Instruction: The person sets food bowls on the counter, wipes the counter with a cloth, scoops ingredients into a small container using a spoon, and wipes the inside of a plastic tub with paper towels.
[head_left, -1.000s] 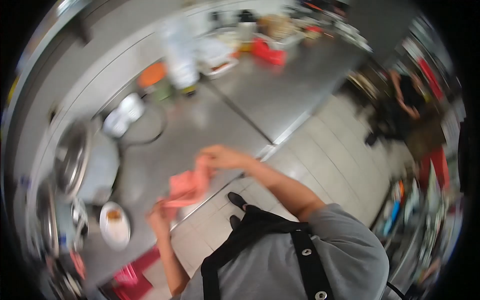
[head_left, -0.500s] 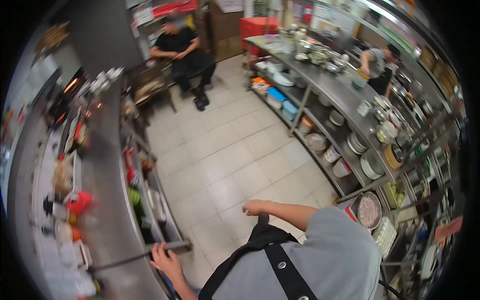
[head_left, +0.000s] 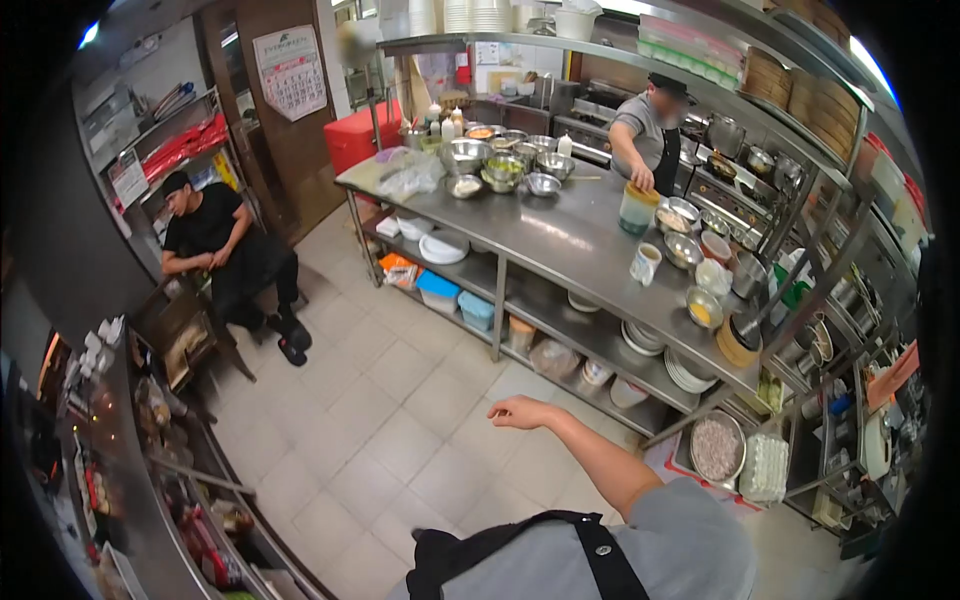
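Observation:
My right hand point(head_left: 520, 412) is held out over the tiled floor, in front of the steel counter point(head_left: 560, 245). Its fingers are loosely bent and a little apart, and I see nothing in them. My left hand is out of the picture. Nearest to the right hand, on the counter's low shelf, are stacked white plates point(head_left: 690, 370) and a clear bag point(head_left: 553, 358). On the counter stand several metal bowls point(head_left: 466, 155) and a white cup with a printed pattern point(head_left: 645, 262).
A co-worker point(head_left: 650, 140) behind the counter has a hand on a yellow-topped container point(head_left: 638, 207). Another person in black point(head_left: 225, 240) sits at the left. A second counter point(head_left: 100, 470) runs along the left edge. A large bowl of pale food point(head_left: 717, 446) stands low at right beside egg trays point(head_left: 765, 468).
My view has swung up and to the right, toward the counter and the co-worker. My left hand, earlier open beside the left counter, has left the picture. The right hand stays held out.

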